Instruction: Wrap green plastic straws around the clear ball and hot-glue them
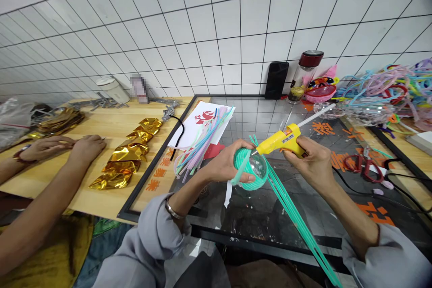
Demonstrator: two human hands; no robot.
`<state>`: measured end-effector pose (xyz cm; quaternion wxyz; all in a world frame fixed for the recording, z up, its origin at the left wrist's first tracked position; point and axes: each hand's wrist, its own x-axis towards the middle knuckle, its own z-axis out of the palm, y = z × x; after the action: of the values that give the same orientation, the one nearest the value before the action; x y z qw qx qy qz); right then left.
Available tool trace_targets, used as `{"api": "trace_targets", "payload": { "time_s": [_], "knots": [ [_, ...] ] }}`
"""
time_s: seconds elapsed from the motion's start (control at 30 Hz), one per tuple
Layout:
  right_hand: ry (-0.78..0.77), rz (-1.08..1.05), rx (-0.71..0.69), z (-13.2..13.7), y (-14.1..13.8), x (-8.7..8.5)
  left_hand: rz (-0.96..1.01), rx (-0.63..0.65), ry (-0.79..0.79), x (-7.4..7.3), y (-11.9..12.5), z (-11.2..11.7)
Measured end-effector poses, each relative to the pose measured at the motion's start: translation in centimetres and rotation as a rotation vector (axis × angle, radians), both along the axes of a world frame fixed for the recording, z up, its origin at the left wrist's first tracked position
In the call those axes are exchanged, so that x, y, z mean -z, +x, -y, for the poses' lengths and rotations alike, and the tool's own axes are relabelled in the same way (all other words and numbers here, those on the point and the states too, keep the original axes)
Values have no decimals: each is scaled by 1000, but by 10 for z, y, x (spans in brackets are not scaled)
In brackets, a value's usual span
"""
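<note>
My left hand (225, 164) is closed around a clear round ball (258, 166) that is partly wrapped in turquoise cord (243, 160). Loose strands of the cord (297, 216) trail down to the right, past the table's front edge. In my right hand (313, 157) is a yellow glue gun (281, 139), its nozzle at the wrapped side of the ball. A translucent glue stick (317, 115) sticks out of the gun's back. Whether the nozzle touches the cord, I cannot tell. A white strip (228, 194) hangs below my left hand.
Pastel cords (202, 144) lie on white paper (189, 128) at left. Red scissors (366, 166) and black cables lie at right. A phone (276, 81), a glass bottle (302, 76) and tangled cords (384, 87) line the wall. A co-worker's hands (86, 148) rest near gold foil (130, 155).
</note>
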<state>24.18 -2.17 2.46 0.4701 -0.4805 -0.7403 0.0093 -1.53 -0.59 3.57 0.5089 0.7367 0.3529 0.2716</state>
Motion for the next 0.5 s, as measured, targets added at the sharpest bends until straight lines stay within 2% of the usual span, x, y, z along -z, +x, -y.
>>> {"api": "trace_targets", "payload": {
  "time_s": [0.17,0.5],
  "knots": [
    [-62,-7,32,1,-1,-1,-10,0,17,1,-1,0],
    [-59,-11,-4,1,-1,-3,-1,-2,11,1,0,0]
  ]
}}
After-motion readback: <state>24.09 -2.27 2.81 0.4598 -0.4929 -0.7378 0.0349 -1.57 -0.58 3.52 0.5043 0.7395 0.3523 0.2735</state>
